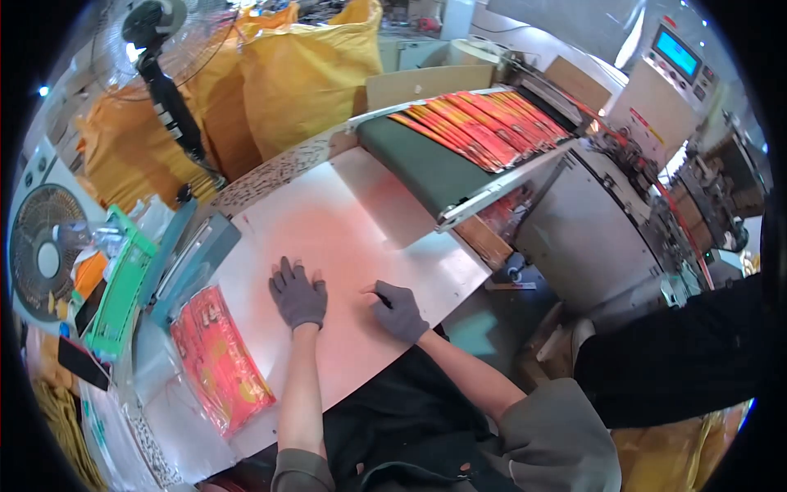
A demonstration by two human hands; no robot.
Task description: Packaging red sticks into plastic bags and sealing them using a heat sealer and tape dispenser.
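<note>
Near packets (pixel 220 353): glossy red, yellow-patterned, lying slantwise at left.
Far packets (pixel 485 125): red-and-yellow, overlapping in a row, right.

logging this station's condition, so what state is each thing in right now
Left gloved hand, palm down, fingers spread on the white worktop
Right gloved hand, fingers partly curled
Glossy red pack, lying flat
Dark green conveyor belt, partly loaded, motion unclear
Overlapping red packets, lying on the belt
Control screen, lit blue
Yellow sacks, bulging
</note>
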